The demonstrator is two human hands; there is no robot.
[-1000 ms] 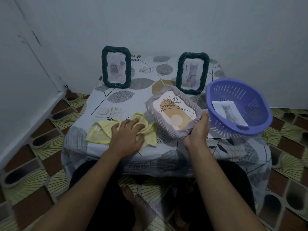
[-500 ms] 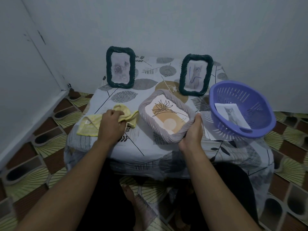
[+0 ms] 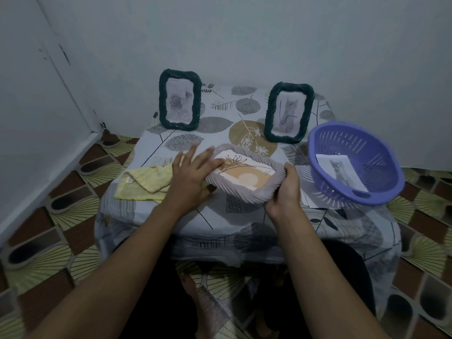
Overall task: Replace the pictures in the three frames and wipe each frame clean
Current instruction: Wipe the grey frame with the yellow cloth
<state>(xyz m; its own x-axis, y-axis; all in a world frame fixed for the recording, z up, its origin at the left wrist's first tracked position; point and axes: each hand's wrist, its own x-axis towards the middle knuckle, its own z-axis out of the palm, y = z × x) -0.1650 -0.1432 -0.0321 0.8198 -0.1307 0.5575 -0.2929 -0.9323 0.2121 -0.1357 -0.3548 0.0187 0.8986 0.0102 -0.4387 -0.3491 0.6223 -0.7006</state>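
**Figure: Grey frame held near the table's 6 o'clock edge**

On the patterned table, a purple basket stood at 3 o'clock. The grey frame was tilted near 6 o'clock. The left green frame stood upright at 11 o'clock and the right green frame at 1 o'clock. A yellow cloth lay at 8 o'clock. The right hand clasped the grey frame's 3 o'clock end. The left hand, fingers straight and spread, met its 9 o'clock edge. A cat picture lay in the basket.

No legible text, labels, brands or numbers in the head view. The pale frame, left dark frame, right dark frame and the sheet in the purple basket carry drawings only (plant-and-sun print, cats, one blurred). A small patch on the yellow cloth is unreadable.
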